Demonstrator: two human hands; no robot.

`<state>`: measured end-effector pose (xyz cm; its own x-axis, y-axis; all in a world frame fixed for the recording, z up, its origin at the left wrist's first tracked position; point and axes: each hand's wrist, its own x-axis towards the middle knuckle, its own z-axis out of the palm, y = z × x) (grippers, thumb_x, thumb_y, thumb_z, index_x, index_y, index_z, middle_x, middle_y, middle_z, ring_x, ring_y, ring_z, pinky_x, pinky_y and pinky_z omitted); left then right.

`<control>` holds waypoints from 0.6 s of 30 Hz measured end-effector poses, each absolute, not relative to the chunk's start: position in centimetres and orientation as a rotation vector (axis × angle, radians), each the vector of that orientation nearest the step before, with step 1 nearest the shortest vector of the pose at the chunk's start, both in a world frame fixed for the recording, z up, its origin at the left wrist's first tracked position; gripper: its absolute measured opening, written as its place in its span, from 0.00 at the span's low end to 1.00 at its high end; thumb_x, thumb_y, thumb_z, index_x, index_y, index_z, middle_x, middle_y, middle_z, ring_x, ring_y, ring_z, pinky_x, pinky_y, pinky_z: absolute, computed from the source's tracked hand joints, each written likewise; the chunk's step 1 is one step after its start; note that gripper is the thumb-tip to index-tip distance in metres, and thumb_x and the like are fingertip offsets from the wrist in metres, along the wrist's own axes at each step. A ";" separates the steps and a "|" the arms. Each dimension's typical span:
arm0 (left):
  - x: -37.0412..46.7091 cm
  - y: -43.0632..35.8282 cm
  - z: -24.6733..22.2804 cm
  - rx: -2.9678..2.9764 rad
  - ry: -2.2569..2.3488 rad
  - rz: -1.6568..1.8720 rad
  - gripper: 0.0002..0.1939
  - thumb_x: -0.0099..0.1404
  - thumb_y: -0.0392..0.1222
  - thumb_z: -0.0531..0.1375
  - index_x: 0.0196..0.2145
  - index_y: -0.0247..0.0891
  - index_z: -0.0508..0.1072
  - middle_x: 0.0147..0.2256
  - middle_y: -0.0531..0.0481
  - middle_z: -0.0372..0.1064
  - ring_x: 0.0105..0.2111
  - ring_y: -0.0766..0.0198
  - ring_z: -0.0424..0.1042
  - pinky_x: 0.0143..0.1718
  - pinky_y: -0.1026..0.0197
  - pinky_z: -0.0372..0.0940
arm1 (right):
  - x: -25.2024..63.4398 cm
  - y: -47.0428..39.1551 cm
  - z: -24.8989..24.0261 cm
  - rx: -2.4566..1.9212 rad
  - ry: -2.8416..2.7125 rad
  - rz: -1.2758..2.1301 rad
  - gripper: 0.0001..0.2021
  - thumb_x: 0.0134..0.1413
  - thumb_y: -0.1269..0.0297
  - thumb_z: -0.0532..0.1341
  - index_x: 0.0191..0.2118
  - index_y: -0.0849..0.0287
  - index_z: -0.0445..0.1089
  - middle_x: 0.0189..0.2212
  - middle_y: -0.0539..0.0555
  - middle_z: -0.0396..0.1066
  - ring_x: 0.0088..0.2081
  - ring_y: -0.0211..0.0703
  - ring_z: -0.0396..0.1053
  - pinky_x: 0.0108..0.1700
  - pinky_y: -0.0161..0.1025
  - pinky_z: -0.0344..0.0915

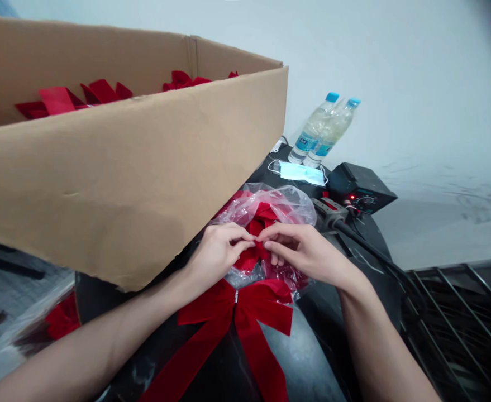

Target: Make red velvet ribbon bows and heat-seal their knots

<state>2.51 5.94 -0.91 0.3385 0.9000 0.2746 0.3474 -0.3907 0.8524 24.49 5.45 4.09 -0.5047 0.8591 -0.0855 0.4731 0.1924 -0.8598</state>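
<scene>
My left hand [224, 245] and my right hand [298, 245] meet over a clear plastic bag [295, 201] with red velvet ribbon bows inside. Both hands are closed in a pinch, fingertips nearly touching at a red bow [266, 215] in the bag's mouth. Whatever lies between the fingertips is too small to make out. Just in front of the hands, a red velvet bow [260, 304] with two long tails lies on the black table [157, 357]. A thin silvery tie cinches its middle.
A big open cardboard box [132, 178] with red bows stands at the left. Behind are two water bottles [312, 131], a blue face mask [301, 173], a black control box [362, 187] and a power strip [331, 212]. A metal rack [458, 301] is at right.
</scene>
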 end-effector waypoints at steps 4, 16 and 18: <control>2.4 5.8 -0.8 1.875 1.123 1.007 0.06 0.67 0.36 0.65 0.38 0.40 0.84 0.33 0.52 0.83 0.25 0.65 0.76 0.32 0.62 0.72 | 24.6 5.7 3.7 -1.128 -2.194 1.003 0.09 0.66 0.66 0.64 0.49 0.54 0.77 0.44 0.52 0.77 0.37 0.38 0.76 0.42 0.37 0.74; 2.2 5.7 -0.8 1.791 1.173 0.981 0.10 0.67 0.40 0.65 0.42 0.39 0.86 0.33 0.51 0.84 0.25 0.61 0.80 0.28 0.63 0.74 | 24.4 6.1 3.1 -0.966 -2.367 0.655 0.05 0.69 0.68 0.62 0.47 0.54 0.75 0.47 0.55 0.73 0.48 0.44 0.74 0.54 0.44 0.72; 2.2 5.8 -0.7 1.797 1.154 0.973 0.09 0.67 0.38 0.65 0.41 0.38 0.86 0.34 0.51 0.84 0.25 0.63 0.80 0.29 0.64 0.74 | 24.4 6.3 2.9 -0.953 -2.368 0.637 0.03 0.68 0.69 0.63 0.43 0.55 0.74 0.46 0.55 0.72 0.47 0.44 0.73 0.52 0.43 0.72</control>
